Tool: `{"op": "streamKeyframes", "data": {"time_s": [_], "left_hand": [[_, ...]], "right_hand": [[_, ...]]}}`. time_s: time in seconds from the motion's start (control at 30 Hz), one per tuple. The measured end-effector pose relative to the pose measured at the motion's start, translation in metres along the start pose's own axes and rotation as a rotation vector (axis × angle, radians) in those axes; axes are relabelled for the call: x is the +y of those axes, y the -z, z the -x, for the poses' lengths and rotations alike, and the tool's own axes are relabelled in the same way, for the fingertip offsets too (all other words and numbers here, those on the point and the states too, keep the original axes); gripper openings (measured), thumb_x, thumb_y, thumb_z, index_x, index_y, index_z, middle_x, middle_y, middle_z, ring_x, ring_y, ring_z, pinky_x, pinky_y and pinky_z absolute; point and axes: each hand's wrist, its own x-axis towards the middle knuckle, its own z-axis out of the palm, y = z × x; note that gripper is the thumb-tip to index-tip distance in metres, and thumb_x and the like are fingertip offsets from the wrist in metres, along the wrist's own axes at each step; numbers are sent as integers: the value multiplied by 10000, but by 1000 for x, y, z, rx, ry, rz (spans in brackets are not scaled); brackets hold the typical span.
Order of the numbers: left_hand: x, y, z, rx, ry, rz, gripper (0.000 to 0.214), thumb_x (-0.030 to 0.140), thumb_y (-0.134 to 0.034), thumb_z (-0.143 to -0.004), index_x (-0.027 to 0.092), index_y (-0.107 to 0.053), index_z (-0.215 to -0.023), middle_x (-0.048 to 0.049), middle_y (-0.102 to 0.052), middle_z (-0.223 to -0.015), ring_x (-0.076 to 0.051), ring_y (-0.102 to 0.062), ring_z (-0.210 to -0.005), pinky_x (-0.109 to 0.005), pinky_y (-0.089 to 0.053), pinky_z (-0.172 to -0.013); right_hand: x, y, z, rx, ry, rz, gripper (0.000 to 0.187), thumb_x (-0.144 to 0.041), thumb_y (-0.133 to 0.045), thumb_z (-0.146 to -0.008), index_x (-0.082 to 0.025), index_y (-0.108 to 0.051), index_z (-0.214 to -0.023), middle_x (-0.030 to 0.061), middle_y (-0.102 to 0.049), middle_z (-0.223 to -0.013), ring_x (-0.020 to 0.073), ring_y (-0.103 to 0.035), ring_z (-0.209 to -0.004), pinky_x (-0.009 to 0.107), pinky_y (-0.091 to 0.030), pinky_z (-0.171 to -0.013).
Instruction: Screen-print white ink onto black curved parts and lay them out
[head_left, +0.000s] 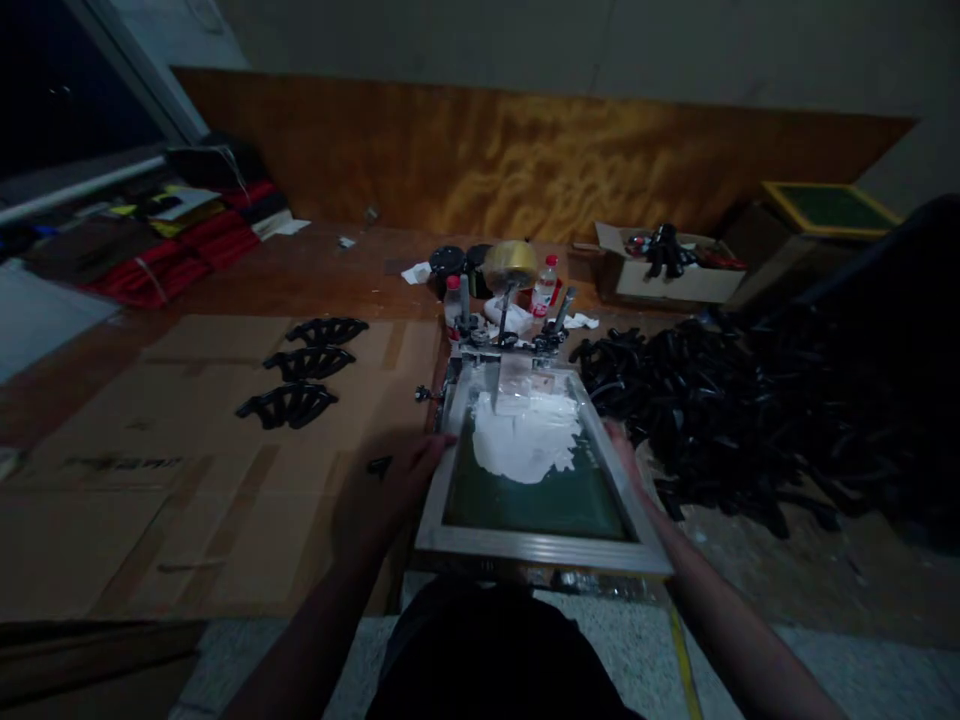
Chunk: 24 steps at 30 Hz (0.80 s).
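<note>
A screen-printing frame [536, 545] with a green mesh lies in front of me, hinged at its far end to a metal clamp [504, 345]. White ink [525, 440] is spread over the far half of the mesh. My left hand [390, 490] rests against the frame's left rail, fingers curled at its edge. On the opposite side, my right hand [626, 465] touches the right rail, mostly hidden behind it. Whether either hand grips the frame is unclear in the dim light.
A big heap of black plastic parts [750, 420] lies to the right. Three fanned sets of black parts [307, 365] sit on flattened cardboard [150, 480] to the left. Bottles and jars [499, 275] stand behind the clamp, next to a cardboard box [667, 270].
</note>
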Motion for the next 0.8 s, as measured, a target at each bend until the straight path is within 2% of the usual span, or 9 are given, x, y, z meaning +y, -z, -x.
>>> {"op": "streamKeyframes", "data": {"time_s": [0.07, 0.17, 0.23, 0.3, 0.37, 0.43, 0.6, 0.67, 0.8], "left_hand": [[-27, -8, 8, -47, 84, -15, 564, 503, -571, -826, 145, -666, -1252, -94, -749, -998, -246, -671, -901, -383, -545, -819], [-58, -22, 7, -96, 146, -58, 732, 465, -571, -813, 89, -495, -1437, -87, -729, -863, -237, -658, -781, -388, -540, -767], [-71, -28, 2, -126, 145, -73, 747, 450, -556, -828, 80, -448, -1469, -84, -722, -846, -242, -663, -782, -390, -538, -775], [-80, -30, -2, -145, 130, -76, 730, 447, -555, -838, 92, -449, -1467, -94, -731, -892, -256, -676, -824, -395, -538, -798], [-86, -30, -5, -155, 125, -75, 694, 454, -557, -845, 103, -482, -1440, -109, -737, -947, -271, -685, -868, -402, -537, -823], [-90, -30, -5, -155, 121, -61, 663, 453, -552, -857, 112, -500, -1423, -124, -736, -1032, -277, -687, -928, -406, -532, -863], [-94, -32, -2, -135, 119, -61, 631, 437, -539, -874, 118, -504, -1417, -139, -726, -1111, -275, -684, -992, -401, -519, -908], [-94, -32, -2, -133, 133, -66, 640, 445, -531, -872, 112, -503, -1417, -135, -733, -1060, -273, -689, -946, -401, -525, -878], [-91, -32, -2, -126, 148, -60, 658, 444, -543, -848, 101, -505, -1409, -111, -734, -946, -262, -679, -856, -392, -533, -811]], "right_hand": [[8, 17, -17, 94, -95, -4, 351, -300, -425, -986, -125, -632, -1208, 166, -616, -1176, 291, -604, -1061, 448, -516, -889], [-26, 28, -46, 202, 3, -37, 563, -338, -587, -886, -96, -509, -1388, 221, -439, -1445, 347, -463, -1269, 462, -442, -1018], [-63, 28, -60, 109, 134, -2, 629, -311, -666, -834, -128, -486, -1408, 204, -409, -1485, 342, -441, -1283, 445, -414, -1038], [-94, 23, -63, -86, 193, 44, 444, -238, -642, -847, -152, -580, -1279, 167, -575, -1319, 297, -531, -1160, 383, -441, -962], [-110, 16, -53, -244, 206, 64, 240, -170, -599, -855, -169, -652, -1089, 113, -684, -1084, 246, -595, -1003, 310, -454, -841], [-110, 10, -33, -322, 267, 70, 181, -131, -569, -851, -175, -667, -996, 91, -704, -1002, 217, -613, -931, 275, -447, -767], [-87, 14, 2, -446, 637, -4, 254, -81, -545, -813, -200, -677, -994, 65, -708, -1005, 205, -620, -960, 272, -442, -756], [-85, 16, -1, -447, 662, -39, 231, -84, -573, -779, -210, -680, -941, 45, -708, -953, 203, -624, -925, 271, -438, -738], [-86, 4, -1, -285, 571, -33, 186, -127, -549, -842, -176, -680, -964, 94, -702, -966, 230, -616, -936, 309, -452, -775]]}}
